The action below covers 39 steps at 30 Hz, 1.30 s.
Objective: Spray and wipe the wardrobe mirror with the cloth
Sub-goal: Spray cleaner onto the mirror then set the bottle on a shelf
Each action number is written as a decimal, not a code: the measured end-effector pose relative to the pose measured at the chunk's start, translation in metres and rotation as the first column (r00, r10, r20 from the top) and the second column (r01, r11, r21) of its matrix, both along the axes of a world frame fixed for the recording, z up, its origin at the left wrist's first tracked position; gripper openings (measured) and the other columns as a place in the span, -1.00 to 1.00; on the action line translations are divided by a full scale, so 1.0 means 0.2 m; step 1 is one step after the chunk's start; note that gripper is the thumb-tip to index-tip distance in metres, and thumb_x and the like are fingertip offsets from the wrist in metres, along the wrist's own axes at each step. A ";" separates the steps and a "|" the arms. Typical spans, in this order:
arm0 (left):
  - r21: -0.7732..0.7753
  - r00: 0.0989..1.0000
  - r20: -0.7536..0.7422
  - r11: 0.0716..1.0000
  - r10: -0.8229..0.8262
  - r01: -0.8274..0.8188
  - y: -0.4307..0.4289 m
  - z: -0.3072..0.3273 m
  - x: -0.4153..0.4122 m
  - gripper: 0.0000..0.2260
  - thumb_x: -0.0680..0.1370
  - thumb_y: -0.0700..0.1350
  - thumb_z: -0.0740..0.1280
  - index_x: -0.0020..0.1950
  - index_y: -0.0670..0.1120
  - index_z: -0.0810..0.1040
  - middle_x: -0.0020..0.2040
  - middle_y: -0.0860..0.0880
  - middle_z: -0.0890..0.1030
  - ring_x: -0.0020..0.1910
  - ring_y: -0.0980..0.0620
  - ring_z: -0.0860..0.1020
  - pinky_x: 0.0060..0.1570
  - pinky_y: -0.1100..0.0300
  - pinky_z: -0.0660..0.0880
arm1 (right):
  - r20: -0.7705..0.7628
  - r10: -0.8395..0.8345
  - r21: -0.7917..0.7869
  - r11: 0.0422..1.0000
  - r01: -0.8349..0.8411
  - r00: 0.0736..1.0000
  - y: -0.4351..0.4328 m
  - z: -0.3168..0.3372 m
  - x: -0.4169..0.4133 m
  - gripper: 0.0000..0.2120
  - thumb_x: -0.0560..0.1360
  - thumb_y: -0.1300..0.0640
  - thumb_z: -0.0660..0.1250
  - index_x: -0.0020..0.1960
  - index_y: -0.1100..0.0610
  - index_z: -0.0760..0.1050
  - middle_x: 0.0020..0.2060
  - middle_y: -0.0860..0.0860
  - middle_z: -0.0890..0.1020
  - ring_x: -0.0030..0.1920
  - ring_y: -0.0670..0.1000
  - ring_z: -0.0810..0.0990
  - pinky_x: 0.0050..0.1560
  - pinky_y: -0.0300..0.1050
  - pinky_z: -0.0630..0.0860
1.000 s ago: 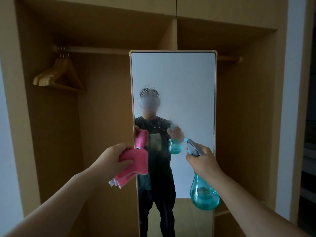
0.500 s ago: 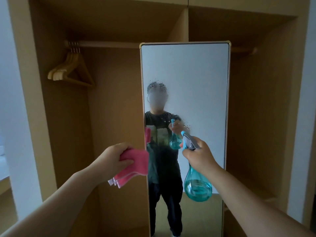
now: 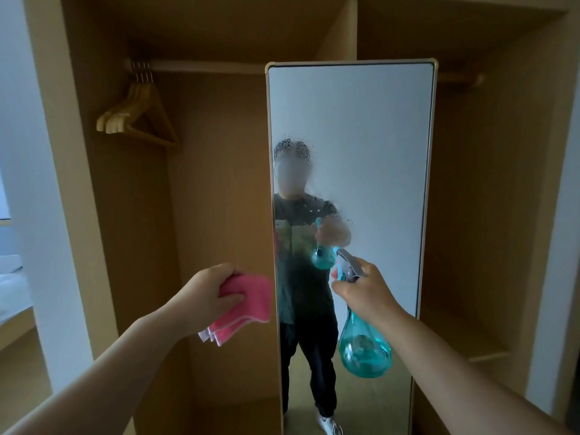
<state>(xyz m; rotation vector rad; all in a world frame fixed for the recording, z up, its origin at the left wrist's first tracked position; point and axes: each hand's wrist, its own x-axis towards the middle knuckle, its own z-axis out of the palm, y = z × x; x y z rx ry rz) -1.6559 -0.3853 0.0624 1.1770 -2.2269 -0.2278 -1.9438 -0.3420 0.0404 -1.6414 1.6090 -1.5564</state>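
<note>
Tall mirror [image 3: 370, 146] standing in open wooden wardrobe [image 3: 219, 183], droplets misting its middle, right hand [image 3: 365, 290] gripping teal spray bottle [image 3: 364, 350] partly filled with liquid, nozzle toward glass, left hand [image 3: 204, 296] clutching folded pink cloth [image 3: 248, 304] just beside mirror's left edge, wooden hangers [image 3: 135, 117] on rail.

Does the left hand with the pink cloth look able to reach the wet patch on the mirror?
Probably yes: the left hand holds the cloth beside the mirror, nothing between.
</note>
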 end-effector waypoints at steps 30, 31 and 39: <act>0.079 0.998 0.047 0.996 -0.039 0.035 0.00 -0.24 -0.03 -0.78 0.52 -0.13 0.41 0.05 0.15 0.50 -0.09 0.20 0.60 -0.15 0.26 0.58 -0.26 0.40 0.51 | 0.046 -0.063 0.115 0.992 0.057 0.997 0.09 -0.47 0.05 -0.89 0.47 0.29 0.31 -0.14 0.10 0.47 -0.37 0.01 0.44 -0.41 -0.05 0.39 -0.41 -0.27 0.33; 0.077 0.998 0.050 0.997 -0.035 0.031 0.00 -0.24 -0.02 -0.78 0.52 -0.13 0.41 0.03 0.17 0.49 -0.10 0.20 0.60 -0.16 0.26 0.58 -0.27 0.41 0.50 | 0.048 -0.065 0.126 0.990 0.058 0.997 0.09 -0.47 0.05 -0.87 0.47 0.29 0.32 -0.07 0.07 0.48 -0.33 0.00 0.47 -0.38 -0.06 0.42 -0.41 -0.30 0.34; 0.112 0.994 0.095 0.993 -0.047 0.036 -0.02 -0.33 -0.10 -0.80 0.51 -0.09 0.42 0.03 0.17 0.51 -0.11 0.20 0.60 -0.16 0.26 0.58 -0.30 0.41 0.49 | 0.071 -0.151 0.148 0.979 0.139 0.986 0.16 -0.57 -0.10 -0.67 0.47 0.31 0.31 -0.08 -0.15 0.42 -0.11 0.16 0.60 -0.26 0.12 0.57 -0.38 -0.25 0.46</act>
